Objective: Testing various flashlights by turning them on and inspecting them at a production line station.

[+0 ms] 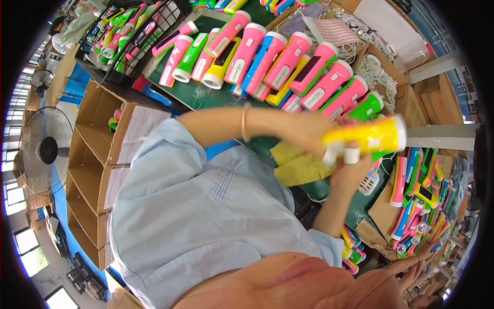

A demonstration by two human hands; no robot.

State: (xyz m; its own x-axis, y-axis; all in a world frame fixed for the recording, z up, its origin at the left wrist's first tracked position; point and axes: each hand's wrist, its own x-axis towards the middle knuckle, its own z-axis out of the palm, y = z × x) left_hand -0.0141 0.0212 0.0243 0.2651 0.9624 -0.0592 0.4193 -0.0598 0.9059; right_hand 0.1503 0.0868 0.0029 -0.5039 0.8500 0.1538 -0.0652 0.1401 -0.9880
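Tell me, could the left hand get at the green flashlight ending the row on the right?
Probably yes: the green flashlight lies close by, its wide end uncovered. But the left hand seems busy with the blurred yellow flashlight, which may need setting down first.

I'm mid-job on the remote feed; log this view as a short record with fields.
Left hand: at the narrow end of a yellow flashlight; blurred, grip unclear
Right hand: below that flashlight, near a small white piece; grip unclear
Table: green, bearing mostly pink flashlights and a yellowish cloth
Picture left: black crate of flashlights, cardboard compartments, fan
Picture right: heap of mixed-colour flashlights
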